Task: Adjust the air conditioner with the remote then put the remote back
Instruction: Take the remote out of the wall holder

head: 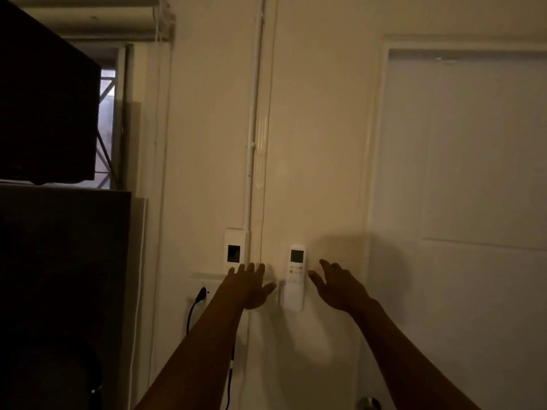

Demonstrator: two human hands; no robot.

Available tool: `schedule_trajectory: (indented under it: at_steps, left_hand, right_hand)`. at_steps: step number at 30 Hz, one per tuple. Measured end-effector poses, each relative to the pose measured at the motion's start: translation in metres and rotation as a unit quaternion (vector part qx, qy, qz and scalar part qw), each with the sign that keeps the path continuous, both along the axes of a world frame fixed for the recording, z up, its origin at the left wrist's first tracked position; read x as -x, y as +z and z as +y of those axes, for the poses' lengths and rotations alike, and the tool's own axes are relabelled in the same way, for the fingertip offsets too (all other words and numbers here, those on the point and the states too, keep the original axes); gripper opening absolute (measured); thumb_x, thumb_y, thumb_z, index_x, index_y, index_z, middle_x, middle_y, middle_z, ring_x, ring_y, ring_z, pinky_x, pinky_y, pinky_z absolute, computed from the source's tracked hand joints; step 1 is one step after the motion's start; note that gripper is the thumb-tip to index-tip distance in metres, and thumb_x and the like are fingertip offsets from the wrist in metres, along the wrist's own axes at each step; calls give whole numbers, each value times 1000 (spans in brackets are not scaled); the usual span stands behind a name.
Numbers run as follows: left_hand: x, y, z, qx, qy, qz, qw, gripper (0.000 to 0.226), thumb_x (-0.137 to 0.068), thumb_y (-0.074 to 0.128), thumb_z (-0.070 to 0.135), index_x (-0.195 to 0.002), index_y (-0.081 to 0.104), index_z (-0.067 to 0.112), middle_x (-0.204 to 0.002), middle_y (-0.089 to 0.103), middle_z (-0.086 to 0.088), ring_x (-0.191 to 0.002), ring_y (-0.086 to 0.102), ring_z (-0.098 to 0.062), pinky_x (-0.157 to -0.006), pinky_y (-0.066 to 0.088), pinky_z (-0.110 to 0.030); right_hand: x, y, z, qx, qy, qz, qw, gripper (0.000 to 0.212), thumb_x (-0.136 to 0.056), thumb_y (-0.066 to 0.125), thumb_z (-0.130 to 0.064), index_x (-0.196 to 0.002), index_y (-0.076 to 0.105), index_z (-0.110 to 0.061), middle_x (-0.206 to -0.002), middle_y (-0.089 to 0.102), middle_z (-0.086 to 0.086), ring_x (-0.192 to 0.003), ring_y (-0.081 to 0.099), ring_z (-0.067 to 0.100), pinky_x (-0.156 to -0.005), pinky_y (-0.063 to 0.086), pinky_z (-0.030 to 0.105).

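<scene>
White remote [296, 276] hangs upright on the wall, left hand [250, 287] spread at its 9 o'clock, right hand [337, 287] spread at 3, neither touching.

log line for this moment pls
remote: on wall, untouched | left hand: open, left of it | right hand: open, right of it

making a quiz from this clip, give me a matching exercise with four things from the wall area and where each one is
Things:
1. remote
2. left hand
3. right hand
4. black plug

Places:
A. in the outlet, far left
B. on the wall between the two hands
C. just right of the remote, open
D. just left of the remote, open

Pairs: 1-B, 2-D, 3-C, 4-A
</scene>
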State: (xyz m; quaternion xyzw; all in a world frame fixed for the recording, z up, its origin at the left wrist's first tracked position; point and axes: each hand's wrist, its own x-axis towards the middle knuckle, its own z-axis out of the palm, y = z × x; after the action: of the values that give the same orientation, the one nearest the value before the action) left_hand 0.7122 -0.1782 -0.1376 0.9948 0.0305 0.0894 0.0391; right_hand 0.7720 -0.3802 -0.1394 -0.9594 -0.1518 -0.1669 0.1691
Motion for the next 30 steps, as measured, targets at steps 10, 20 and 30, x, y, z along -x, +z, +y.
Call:
schedule_trajectory:
  at_steps: [10, 20, 30]
  left_hand:
    - [-57, -16, -7, 96, -50, -126, 986, 57, -93, 50, 36, -144, 34, 16, -146, 45, -6, -132, 45, -24, -110, 38, -38]
    - [-92, -35, -29, 215, -67, -219, 949, 34, -90, 59, 24, -122, 56, 15, -118, 67, -4, -103, 65, -19, -88, 54, -33]
    - [-106, -43, -35, 257, -51, -247, 933, 24, -88, 62, 22, -111, 60, 14, -108, 70, -4, -97, 66, -19, -84, 55, -33]
  right_hand:
    - [-53, -26, 11, -76, 48, -65, 994, 54, -94, 46, -32, -144, 30, -20, -148, 42, 9, -134, 42, 27, -110, 39, 44]
    - [-72, -42, 21, -189, 84, -112, 972, 25, -88, 57, -15, -113, 54, -15, -93, 70, 6, -77, 67, 18, -68, 59, 32]
    - [-81, -51, 32, -303, 92, -68, 946, 14, -88, 59, -14, -101, 59, -8, -102, 69, 12, -90, 66, 25, -73, 54, 31]
